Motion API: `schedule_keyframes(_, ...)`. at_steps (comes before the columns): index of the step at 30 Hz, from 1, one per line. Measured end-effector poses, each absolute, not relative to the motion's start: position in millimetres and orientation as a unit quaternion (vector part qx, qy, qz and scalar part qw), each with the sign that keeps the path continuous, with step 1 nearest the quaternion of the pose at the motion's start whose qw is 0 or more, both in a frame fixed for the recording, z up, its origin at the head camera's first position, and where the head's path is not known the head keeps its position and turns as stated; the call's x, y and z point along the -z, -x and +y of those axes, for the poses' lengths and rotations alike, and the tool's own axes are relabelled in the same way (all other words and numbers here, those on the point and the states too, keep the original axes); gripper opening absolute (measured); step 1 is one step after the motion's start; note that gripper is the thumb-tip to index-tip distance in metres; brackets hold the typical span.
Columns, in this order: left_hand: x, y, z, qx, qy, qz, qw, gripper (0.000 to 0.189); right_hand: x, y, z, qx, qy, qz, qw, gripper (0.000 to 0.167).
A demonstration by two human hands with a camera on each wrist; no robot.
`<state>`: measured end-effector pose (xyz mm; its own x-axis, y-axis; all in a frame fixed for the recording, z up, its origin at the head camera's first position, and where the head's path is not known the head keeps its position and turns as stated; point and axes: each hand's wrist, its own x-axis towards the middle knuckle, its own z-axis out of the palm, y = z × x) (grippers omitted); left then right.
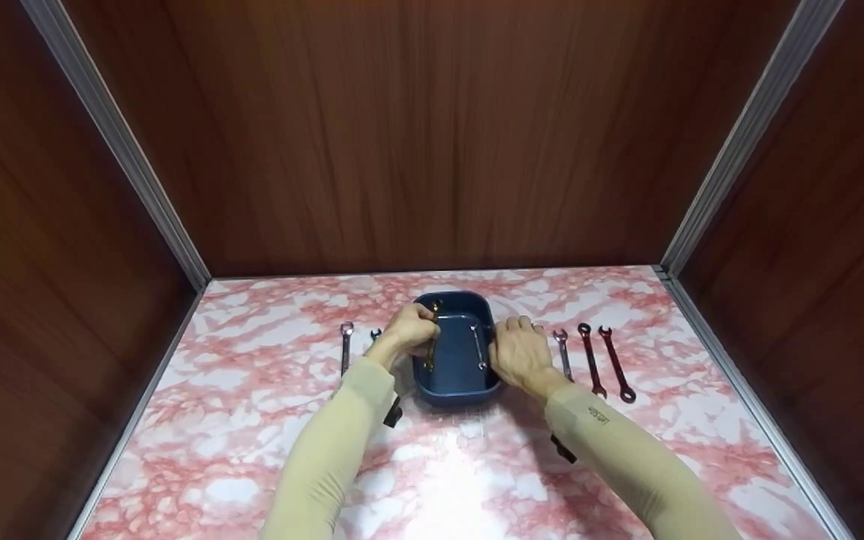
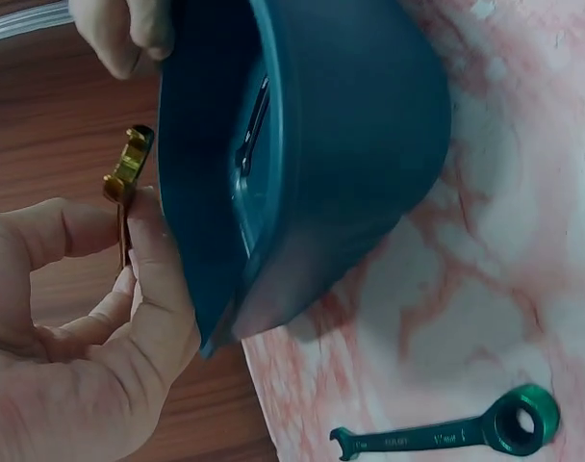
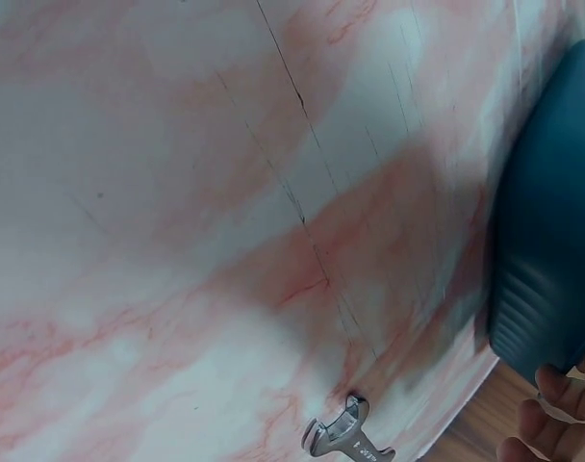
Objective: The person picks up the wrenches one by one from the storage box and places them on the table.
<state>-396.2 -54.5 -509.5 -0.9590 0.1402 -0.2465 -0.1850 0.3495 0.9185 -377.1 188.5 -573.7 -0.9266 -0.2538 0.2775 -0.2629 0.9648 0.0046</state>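
Observation:
My left hand [image 1: 411, 330] pinches a gold-coloured wrench [image 2: 128, 178] between thumb and fingers. It holds the wrench over the left side of a dark blue bin [image 1: 458, 394], with the open jaw end clear of the fingers in the left wrist view. Inside the bin, a slim silver wrench [image 1: 478, 347] lies along the right side. At the right rim, my right hand [image 1: 520, 351] grips the bin, its fingers [image 3: 552, 414] curled by the edge. Part of the gold wrench is hidden behind the left fingers.
Left of the bin lie a silver wrench [image 1: 346, 349] and a green wrench [image 2: 446, 435], the latter mostly hidden by my left arm in the head view. Right of it lie another silver wrench [image 1: 563, 354] and two red wrenches [image 1: 592, 361]. Wood-grain panels [image 1: 432, 135] enclose the marbled table [image 1: 267, 420].

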Motion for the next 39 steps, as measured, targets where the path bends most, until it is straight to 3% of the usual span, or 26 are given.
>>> schedule_keyframes(14,514.7,403.5,-91.5,-0.601,0.033,0.785,0.148,0.053,576.1,376.6,189.5,-0.012,-0.134,-0.98,0.144,0.035)
schedule_keyframes(31,529.0,405.0,-135.9,-0.628,0.053,0.761,0.153,0.031,575.5,375.7,189.7,-0.017,-0.136,-0.979,0.153,0.034)
schedule_keyframes(39,538.1,401.7,-162.2,-0.641,0.087,0.75,0.139,0.037,575.5,376.1,189.2,-0.023,-0.131,-0.98,0.151,0.033)
